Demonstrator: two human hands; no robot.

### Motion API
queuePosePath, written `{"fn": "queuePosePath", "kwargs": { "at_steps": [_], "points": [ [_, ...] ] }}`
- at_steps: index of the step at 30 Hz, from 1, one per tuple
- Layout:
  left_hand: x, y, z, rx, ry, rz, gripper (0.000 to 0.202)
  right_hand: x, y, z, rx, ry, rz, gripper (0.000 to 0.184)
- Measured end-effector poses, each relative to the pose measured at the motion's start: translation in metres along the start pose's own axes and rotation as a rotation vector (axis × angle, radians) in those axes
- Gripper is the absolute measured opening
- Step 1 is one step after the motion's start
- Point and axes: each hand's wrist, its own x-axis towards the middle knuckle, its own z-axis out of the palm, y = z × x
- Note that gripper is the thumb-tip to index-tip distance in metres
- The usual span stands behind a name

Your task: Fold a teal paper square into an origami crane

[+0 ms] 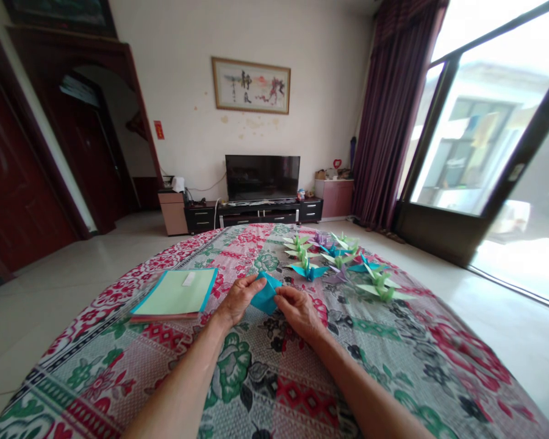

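A small folded piece of blue origami paper [265, 296] is held up just above the table, between my two hands. My left hand [238, 297] pinches its upper left side, thumb on top. On the right edge, the fingers and thumb of my right hand [297, 308] are closed on the same paper. Off to the left lies a stack of coloured paper [176, 291], pale green on top with blue showing beneath and a small white slip [189, 278] on it. Several folded paper cranes [307, 269] in green, blue and purple stand in a group to the right.
A patterned cloth [238, 378] covers the round table. Beyond it, a television [262, 178] stands on a low black cabinet [274, 214] against the wall. A purple curtain [388, 116] and a glass door [462, 146] are at the right.
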Motion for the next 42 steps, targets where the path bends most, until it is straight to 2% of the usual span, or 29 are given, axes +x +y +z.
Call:
{"fn": "queuePosePath", "kwargs": {
  "at_steps": [4,10,13,19,25,31,36,39,42],
  "points": [
    [0.000,0.001,-0.002,0.035,-0.005,-0.009,0.026,0.000,0.000,0.000,-0.068,0.020,-0.016,0.019],
    [-0.002,0.003,-0.001,0.087,0.004,-0.039,0.045,0.000,0.001,0.000,-0.104,-0.024,-0.006,0.017],
    [-0.002,0.004,0.001,0.098,0.025,-0.032,0.043,0.000,0.000,0.002,-0.126,-0.002,-0.004,0.016],
    [-0.001,0.002,0.005,0.120,0.059,-0.006,0.040,0.002,0.000,0.007,-0.153,0.142,-0.058,0.020],
    [-0.002,0.005,0.004,0.141,0.012,-0.043,0.045,0.004,0.003,0.008,-0.160,0.107,-0.031,0.022],
    [-0.001,0.002,0.002,0.161,0.018,-0.043,0.043,0.004,0.003,0.008,-0.197,0.094,-0.015,0.023],
    [0.001,0.000,0.000,0.108,0.052,-0.038,0.045,0.003,0.001,0.010,-0.284,0.208,-0.018,0.019],
    [0.001,0.003,0.000,0.035,0.096,-0.021,0.050,0.003,0.007,0.009,-0.175,0.229,0.026,0.040],
    [0.001,0.006,-0.001,-0.002,0.111,-0.010,0.053,0.005,0.013,0.008,0.028,0.106,0.074,0.043]
  ]
}}
